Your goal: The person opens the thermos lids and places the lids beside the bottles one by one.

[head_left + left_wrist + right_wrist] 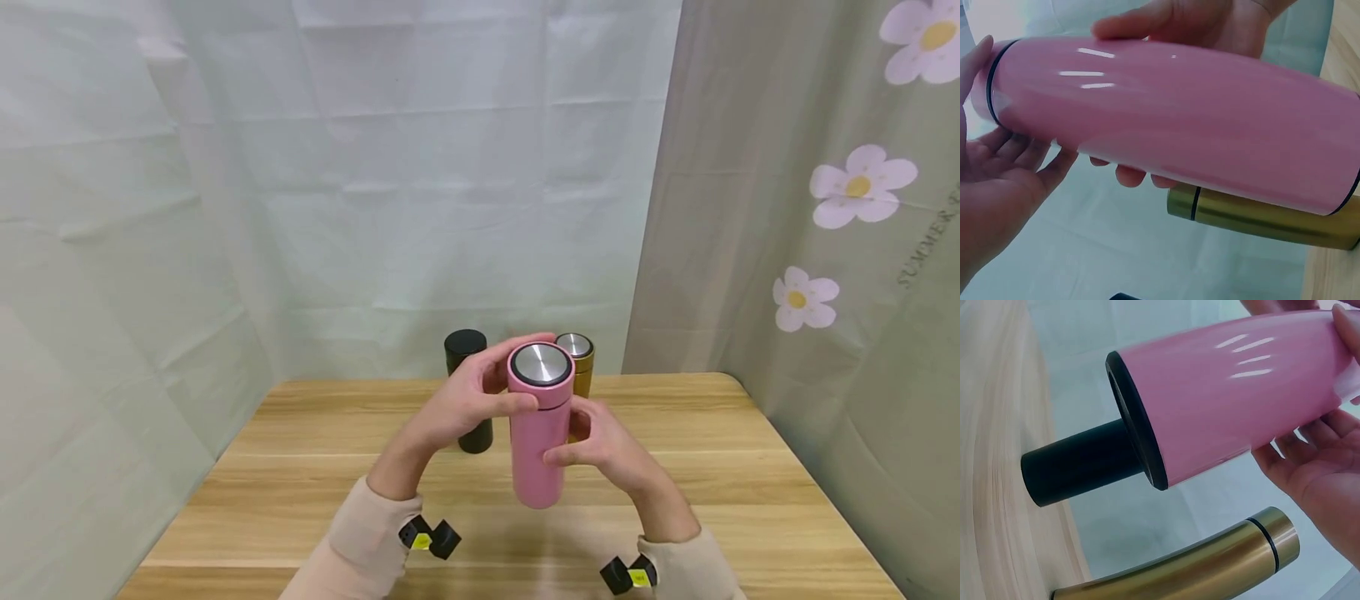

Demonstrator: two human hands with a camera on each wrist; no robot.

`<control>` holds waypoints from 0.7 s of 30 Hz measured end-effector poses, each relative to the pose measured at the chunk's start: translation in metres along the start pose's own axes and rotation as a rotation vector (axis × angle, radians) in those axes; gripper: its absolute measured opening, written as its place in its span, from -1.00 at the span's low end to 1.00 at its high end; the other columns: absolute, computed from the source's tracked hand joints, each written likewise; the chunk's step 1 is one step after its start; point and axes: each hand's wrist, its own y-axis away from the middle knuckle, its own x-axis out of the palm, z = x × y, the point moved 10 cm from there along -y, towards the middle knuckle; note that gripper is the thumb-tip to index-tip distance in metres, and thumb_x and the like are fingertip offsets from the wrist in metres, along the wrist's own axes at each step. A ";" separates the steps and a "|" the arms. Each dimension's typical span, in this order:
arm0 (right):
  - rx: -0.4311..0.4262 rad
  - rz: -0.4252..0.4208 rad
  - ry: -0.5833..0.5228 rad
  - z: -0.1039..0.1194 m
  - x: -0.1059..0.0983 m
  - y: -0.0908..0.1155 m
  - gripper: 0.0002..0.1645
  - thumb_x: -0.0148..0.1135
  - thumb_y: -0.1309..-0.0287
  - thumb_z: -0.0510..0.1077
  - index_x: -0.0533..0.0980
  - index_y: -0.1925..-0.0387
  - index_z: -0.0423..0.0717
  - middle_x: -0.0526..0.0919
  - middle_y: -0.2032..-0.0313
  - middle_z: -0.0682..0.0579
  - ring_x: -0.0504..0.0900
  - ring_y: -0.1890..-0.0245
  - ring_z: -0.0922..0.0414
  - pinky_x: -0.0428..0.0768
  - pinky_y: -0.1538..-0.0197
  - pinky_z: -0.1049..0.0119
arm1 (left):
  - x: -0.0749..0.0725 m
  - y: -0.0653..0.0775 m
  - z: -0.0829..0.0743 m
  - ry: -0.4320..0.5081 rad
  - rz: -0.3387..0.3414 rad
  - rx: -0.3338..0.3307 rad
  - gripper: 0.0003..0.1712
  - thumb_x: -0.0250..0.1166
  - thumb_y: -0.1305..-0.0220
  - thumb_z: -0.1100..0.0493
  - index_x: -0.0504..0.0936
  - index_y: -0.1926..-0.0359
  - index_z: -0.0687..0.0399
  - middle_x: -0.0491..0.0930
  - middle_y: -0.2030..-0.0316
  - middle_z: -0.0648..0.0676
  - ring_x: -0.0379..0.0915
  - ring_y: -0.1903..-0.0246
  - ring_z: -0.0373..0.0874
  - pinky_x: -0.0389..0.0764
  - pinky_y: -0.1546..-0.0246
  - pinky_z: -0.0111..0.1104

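Note:
A pink thermos bottle (538,454) with a brushed silver top is held upright above the table, between both hands. My left hand (480,390) grips it at the lid, thumb in front and fingers behind. Lower down, my right hand (611,446) holds the body from the right side. The right wrist view shows the bottle's black base ring (1138,425) off the table. Behind the pink bottle stand a black bottle (477,437) on the left and a gold bottle (583,380) on the right, the latter partly hidden by the pink one and the right hand.
The wood-grain table (315,475) reaches back to a pale hanging curtain (450,192). A grey-green curtain with flowers (862,185) hangs on the right. Both wrists carry small black cameras (630,575).

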 end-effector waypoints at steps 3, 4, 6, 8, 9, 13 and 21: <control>-0.029 0.027 -0.021 0.002 0.002 -0.001 -0.37 0.47 -0.14 -0.22 0.51 -0.23 -0.33 0.68 -0.05 -0.18 0.69 -0.03 -0.05 0.65 -0.13 0.16 | 0.000 0.000 -0.002 0.010 0.020 0.011 -0.22 0.43 -0.37 0.04 0.37 -0.52 0.03 0.60 -0.22 0.17 0.56 -0.16 0.10 0.58 -0.19 -0.10; -0.031 0.030 -0.024 0.003 0.002 -0.001 -0.37 0.46 -0.15 -0.21 0.51 -0.23 -0.33 0.68 -0.06 -0.18 0.69 -0.03 -0.04 0.65 -0.13 0.16 | 0.000 0.000 -0.002 0.009 0.018 0.013 -0.22 0.44 -0.36 0.01 0.38 -0.52 0.02 0.60 -0.22 0.17 0.56 -0.16 0.09 0.58 -0.18 -0.10; -0.028 0.026 -0.022 0.003 0.002 -0.001 -0.36 0.46 -0.15 -0.21 0.51 -0.24 -0.33 0.68 -0.06 -0.18 0.69 -0.04 -0.04 0.65 -0.14 0.16 | -0.002 0.000 -0.001 0.003 -0.002 0.016 -0.22 0.45 -0.35 -0.04 0.40 -0.50 0.02 0.61 -0.21 0.17 0.57 -0.14 0.08 0.59 -0.16 -0.12; -0.011 0.011 -0.018 0.002 0.002 -0.001 -0.36 0.46 -0.15 -0.20 0.51 -0.25 -0.32 0.68 -0.06 -0.20 0.69 -0.04 -0.05 0.66 -0.12 0.15 | -0.004 -0.001 -0.001 -0.009 -0.034 0.016 -0.20 0.46 -0.33 -0.09 0.42 -0.49 0.01 0.62 -0.20 0.16 0.58 -0.13 0.06 0.61 -0.13 -0.14; 0.001 -0.001 -0.013 0.001 0.001 -0.001 -0.35 0.46 -0.15 -0.19 0.51 -0.25 -0.31 0.68 -0.06 -0.20 0.69 -0.04 -0.06 0.66 -0.12 0.15 | -0.006 -0.001 0.000 -0.017 -0.053 0.016 -0.18 0.47 -0.32 -0.13 0.42 -0.49 0.00 0.62 -0.21 0.14 0.58 -0.14 0.05 0.61 -0.13 -0.16; 0.049 -0.068 0.014 -0.003 -0.002 -0.001 -0.32 0.46 -0.15 -0.15 0.50 -0.28 -0.26 0.68 -0.06 -0.19 0.69 -0.04 -0.10 0.68 -0.07 0.12 | -0.010 -0.001 0.000 -0.073 -0.140 0.016 -0.14 0.48 -0.26 -0.22 0.44 -0.48 -0.05 0.60 -0.23 0.09 0.57 -0.16 0.02 0.61 -0.14 -0.15; 0.101 -0.146 0.051 -0.010 -0.007 -0.001 -0.33 0.47 -0.16 -0.13 0.50 -0.29 -0.16 0.70 -0.06 -0.12 0.67 -0.04 -0.12 0.67 -0.08 0.09 | -0.013 0.000 0.000 -0.135 -0.197 0.012 -0.06 0.49 -0.25 -0.24 0.37 -0.53 -0.05 0.53 -0.31 0.03 0.48 -0.29 -0.05 0.49 -0.28 -0.02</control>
